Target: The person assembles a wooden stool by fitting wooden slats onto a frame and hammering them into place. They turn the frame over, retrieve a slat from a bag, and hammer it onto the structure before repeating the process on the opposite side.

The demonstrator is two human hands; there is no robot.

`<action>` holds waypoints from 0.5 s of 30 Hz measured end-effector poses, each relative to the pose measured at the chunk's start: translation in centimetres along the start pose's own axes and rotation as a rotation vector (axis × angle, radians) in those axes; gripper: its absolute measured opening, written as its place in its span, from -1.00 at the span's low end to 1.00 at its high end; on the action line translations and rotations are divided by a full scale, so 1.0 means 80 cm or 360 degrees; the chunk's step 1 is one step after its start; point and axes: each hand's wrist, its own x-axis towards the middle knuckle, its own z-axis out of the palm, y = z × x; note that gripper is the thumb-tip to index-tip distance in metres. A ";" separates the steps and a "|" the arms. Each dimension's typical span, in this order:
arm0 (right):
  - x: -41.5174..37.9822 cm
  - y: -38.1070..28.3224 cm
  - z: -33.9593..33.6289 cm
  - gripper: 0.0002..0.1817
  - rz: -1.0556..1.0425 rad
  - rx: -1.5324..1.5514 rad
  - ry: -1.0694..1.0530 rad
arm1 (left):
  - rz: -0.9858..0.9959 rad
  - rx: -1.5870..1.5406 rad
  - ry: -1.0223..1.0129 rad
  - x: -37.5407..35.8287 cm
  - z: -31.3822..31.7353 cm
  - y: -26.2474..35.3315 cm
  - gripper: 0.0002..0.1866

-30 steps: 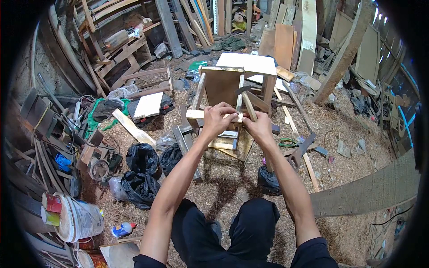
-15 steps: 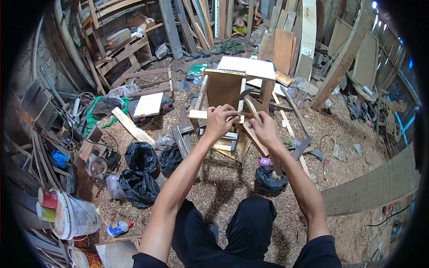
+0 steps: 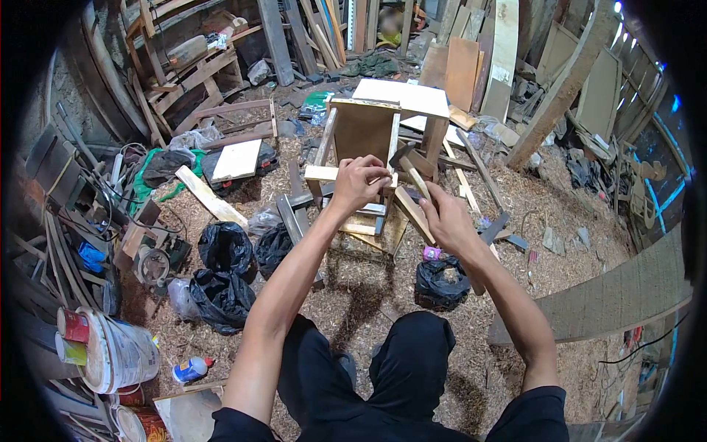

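Note:
My left hand (image 3: 359,184) is closed at the near corner of a small wooden frame (image 3: 321,174), thumb and fingertips pinched together. Whatever is between those fingertips is too small to make out. In my right hand (image 3: 451,221) is a hammer (image 3: 417,181), gripped by its pale wooden handle. Its dark head is up and to the left of that hand, close to the frame's right side and apart from my left fingers. A brown panel (image 3: 366,136) fills the upper part of the frame. Directly behind stands a small white-topped table (image 3: 405,96).
Black plastic bags (image 3: 224,247) sit on the shavings-covered floor, one of them (image 3: 442,283) near my right knee. A white bucket (image 3: 121,353) and a glue bottle (image 3: 193,370) are at left. A slanted post (image 3: 563,92) and a curved board (image 3: 611,287) stand at right.
My right hand has shifted slightly right and back with the hammer, whose head shows more plainly now. My left hand stays at the frame's corner. The whole view has shifted slightly.

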 end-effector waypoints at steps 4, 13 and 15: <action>0.001 0.009 0.009 -0.69 -0.0150 -0.0121 -0.0089 | -0.0006 0.0021 0.0014 0.001 0.000 0.001 -0.82; 0.007 0.004 0.008 -0.76 -0.0176 -0.0183 -0.0140 | -0.0017 0.0012 -0.0031 0.001 -0.001 -0.002 -0.82; 0.003 -0.011 0.000 -0.76 -0.0153 -0.0118 -0.0096 | -0.0031 0.0008 -0.0051 0.000 -0.001 -0.004 -0.82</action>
